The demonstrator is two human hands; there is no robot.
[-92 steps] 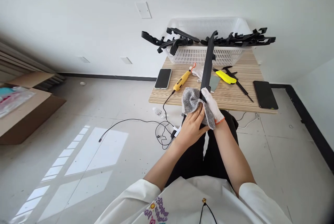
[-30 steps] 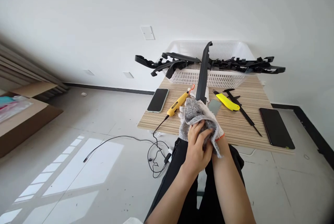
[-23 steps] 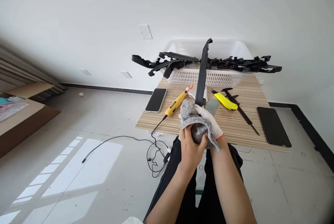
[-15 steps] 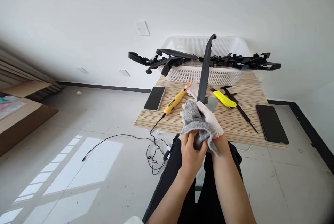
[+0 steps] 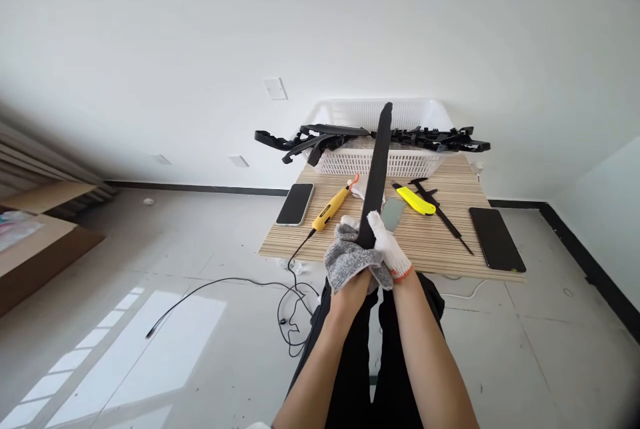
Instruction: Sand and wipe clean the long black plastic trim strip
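Observation:
A long black plastic trim strip points up and away from me, above the table's near part. My right hand, in a white knitted glove with an orange cuff, is closed on the strip's lower part, thumb along its side. My left hand is bare and closed on a grey cloth, which is bunched around the strip's near end. The cloth hides most of the left fingers. Past the strip lie a white glove and a greenish flat piece.
A white plastic basket at the table's back holds several black trim pieces, some overhanging its sides. On the striped table lie a corded yellow tool, a yellow utility knife, black calipers and two phones. A cable loops over the floor.
The strip has turned to show its broad, smooth face, and its tip has moved lower and left in view. My left hand and the cloth have shifted left. My head view has shifted too.

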